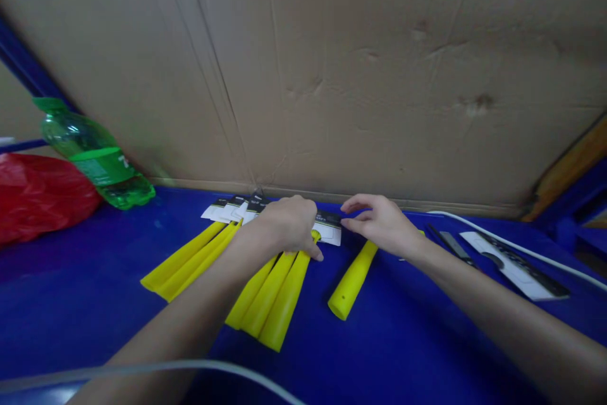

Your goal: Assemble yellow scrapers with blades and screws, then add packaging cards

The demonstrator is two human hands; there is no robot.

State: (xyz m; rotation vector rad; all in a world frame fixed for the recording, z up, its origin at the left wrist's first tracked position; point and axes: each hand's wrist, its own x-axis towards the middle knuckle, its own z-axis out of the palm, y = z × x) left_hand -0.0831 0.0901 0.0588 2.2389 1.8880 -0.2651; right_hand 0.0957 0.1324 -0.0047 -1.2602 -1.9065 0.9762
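Note:
My left hand (291,225) is curled over a group of yellow tubes (282,304), its thumb beside the narrow neck of the rightmost one; most of its fingers are hidden. Black-and-white cards (328,233) lie at the narrow ends. To the left, another group of yellow tubes (190,259) rests with its own cards (225,209). My right hand (374,223) is open, its curved fingertips apart near the right edge of a card. Below it lies a single yellow tube (351,285), partly covered by that hand.
On the right lie a loose black-and-white card (516,266), a dark knife-like tool (455,244) and a white cable (521,246). A green bottle (102,162) leans at left beside a red plastic bag (42,196). Cardboard (332,76) walls off the back of the blue table (403,348). Another pale cable (199,364) crosses in front.

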